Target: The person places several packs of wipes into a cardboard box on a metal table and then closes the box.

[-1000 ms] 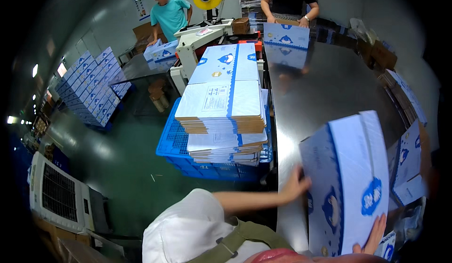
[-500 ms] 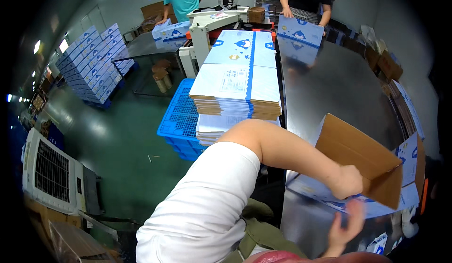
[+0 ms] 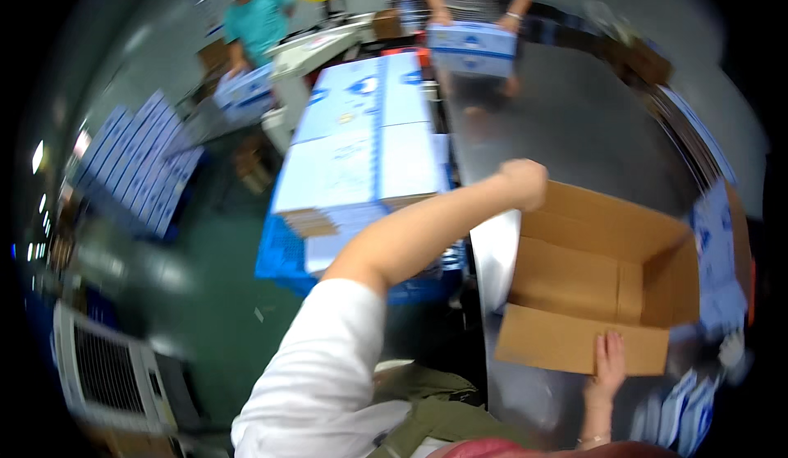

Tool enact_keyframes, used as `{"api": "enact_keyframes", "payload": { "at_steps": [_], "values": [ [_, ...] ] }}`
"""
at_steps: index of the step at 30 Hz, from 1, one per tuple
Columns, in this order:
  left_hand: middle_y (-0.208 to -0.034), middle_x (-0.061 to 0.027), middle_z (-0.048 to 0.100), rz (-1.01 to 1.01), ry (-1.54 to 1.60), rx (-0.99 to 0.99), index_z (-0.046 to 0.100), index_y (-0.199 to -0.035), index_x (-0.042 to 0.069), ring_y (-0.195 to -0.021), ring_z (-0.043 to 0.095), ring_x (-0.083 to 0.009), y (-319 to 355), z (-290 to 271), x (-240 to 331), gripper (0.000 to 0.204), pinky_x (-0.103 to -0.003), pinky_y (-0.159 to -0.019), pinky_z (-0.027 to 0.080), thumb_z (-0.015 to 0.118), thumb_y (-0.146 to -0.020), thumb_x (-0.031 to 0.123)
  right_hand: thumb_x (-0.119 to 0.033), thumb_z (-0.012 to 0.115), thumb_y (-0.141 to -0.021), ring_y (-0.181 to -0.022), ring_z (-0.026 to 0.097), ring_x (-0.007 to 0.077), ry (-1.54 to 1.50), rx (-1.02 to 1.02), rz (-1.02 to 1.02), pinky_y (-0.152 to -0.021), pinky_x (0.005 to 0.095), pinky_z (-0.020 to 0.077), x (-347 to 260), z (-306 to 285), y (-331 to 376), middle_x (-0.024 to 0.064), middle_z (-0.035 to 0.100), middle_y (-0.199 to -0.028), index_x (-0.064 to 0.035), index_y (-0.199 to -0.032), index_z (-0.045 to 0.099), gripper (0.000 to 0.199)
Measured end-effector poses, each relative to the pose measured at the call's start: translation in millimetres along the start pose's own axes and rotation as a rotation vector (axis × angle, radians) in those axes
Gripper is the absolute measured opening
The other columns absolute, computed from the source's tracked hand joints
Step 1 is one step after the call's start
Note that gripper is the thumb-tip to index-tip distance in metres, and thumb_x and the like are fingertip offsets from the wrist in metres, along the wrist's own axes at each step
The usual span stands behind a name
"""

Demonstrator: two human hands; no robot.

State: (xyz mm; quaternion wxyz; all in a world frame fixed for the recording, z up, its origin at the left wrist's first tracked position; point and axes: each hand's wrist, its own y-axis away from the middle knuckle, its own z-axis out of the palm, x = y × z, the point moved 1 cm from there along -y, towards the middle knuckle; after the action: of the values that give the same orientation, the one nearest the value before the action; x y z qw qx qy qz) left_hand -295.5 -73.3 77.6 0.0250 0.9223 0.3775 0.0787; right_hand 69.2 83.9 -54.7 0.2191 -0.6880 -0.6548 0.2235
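Carton now open — left hand on rim, right hand flat.

Motion blur smears most of what we see. Our left hand is curled over the far flap of the open brown cardboard box, its fingertips hidden behind the flap. The box's blue-printed right side dissolves into blur near the picture's dark rim. The two people at the far end are cut off at the top edge.
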Motion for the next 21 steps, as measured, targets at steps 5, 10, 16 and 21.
{"api": "enact_keyframes", "payload": {
  "at_steps": [5, 10, 16, 21],
  "values": [
    [-0.079, -0.0166, 0.070, 0.051, -0.177, -0.010, 0.072, -0.077, 0.005, -0.072, 0.068, -0.0320, -29.6, 1.6, -18.9, 0.031, -0.044, -0.064, 0.054, 0.061, -0.077, 0.034, -0.040, 0.074, -0.067, -0.141, 0.004, 0.0473, -0.078, -0.229, 0.407, -0.111, 0.0634, 0.0029, -33.9, 98.6, -8.1, 0.0279, 0.009, -0.153, -0.0022, -0.147, 0.022, 0.103],
    [-0.095, -0.0299, 0.065, 0.048, -0.089, 0.202, 0.065, -0.096, -0.008, -0.091, 0.063, -0.0433, -62.5, 12.4, -88.3, 0.052, -0.046, -0.080, 0.049, 0.070, -0.079, 0.041, -0.021, 0.073, -0.072, -0.144, 0.006, 0.0406, -0.343, -0.140, 0.391, -0.115, 0.0559, 0.0096, -9.0, 89.5, -56.8, 0.0230, 0.013, -0.154, -0.0035, -0.148, 0.021, 0.094],
    [-0.081, -0.0277, 0.066, 0.077, -0.080, 0.232, 0.068, -0.085, -0.008, -0.080, 0.066, -0.0403, -55.4, 4.7, -31.5, 0.045, -0.045, -0.072, 0.049, 0.070, -0.081, 0.036, -0.004, 0.067, -0.061, -0.128, 0.039, 0.0374, 0.043, 0.060, 0.355, -0.106, 0.0475, 0.0337, 94.3, -8.8, 0.7, 0.0176, 0.042, -0.137, -0.0091, -0.130, 0.051, 0.071],
    [-0.083, -0.0270, 0.067, -0.005, -0.073, 0.181, 0.067, -0.088, -0.008, -0.080, 0.066, -0.0394, -56.7, 10.9, -65.5, 0.042, -0.043, -0.072, 0.049, 0.070, -0.080, 0.033, -0.011, 0.071, -0.072, -0.125, 0.045, 0.0356, 0.166, 0.111, 0.793, -0.107, 0.0433, 0.0354, 154.7, -36.5, 74.8, 0.0189, 0.052, -0.129, -0.0039, -0.123, 0.054, 0.054]
  ]
}}
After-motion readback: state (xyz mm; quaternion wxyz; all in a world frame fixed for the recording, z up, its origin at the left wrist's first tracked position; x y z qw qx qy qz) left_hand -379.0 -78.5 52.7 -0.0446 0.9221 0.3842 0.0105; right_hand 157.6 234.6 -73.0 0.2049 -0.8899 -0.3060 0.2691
